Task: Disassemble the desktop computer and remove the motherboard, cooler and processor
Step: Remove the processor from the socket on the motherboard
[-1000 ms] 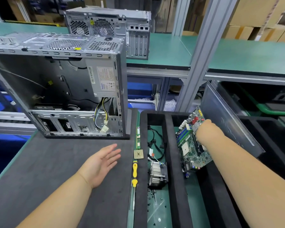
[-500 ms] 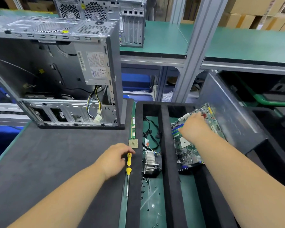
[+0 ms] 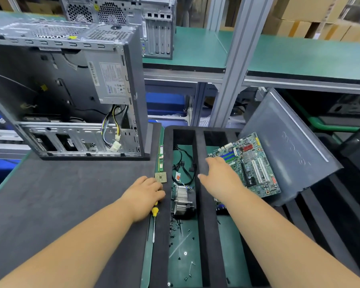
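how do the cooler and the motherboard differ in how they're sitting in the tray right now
The cooler rests down in the left compartment among loose screws; the motherboard lies tilted in the right one, its far edge against the grey panel. The cooler is untouched, while the right hand overlaps the motherboard. Both are out of the case.

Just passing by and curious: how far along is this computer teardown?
Nearly done. The green motherboard, finned metal cooler and small square processor all lie outside the open grey case. The left hand covers the yellow-handled screwdriver; the right hand rests by the board. Only tidying seems left.
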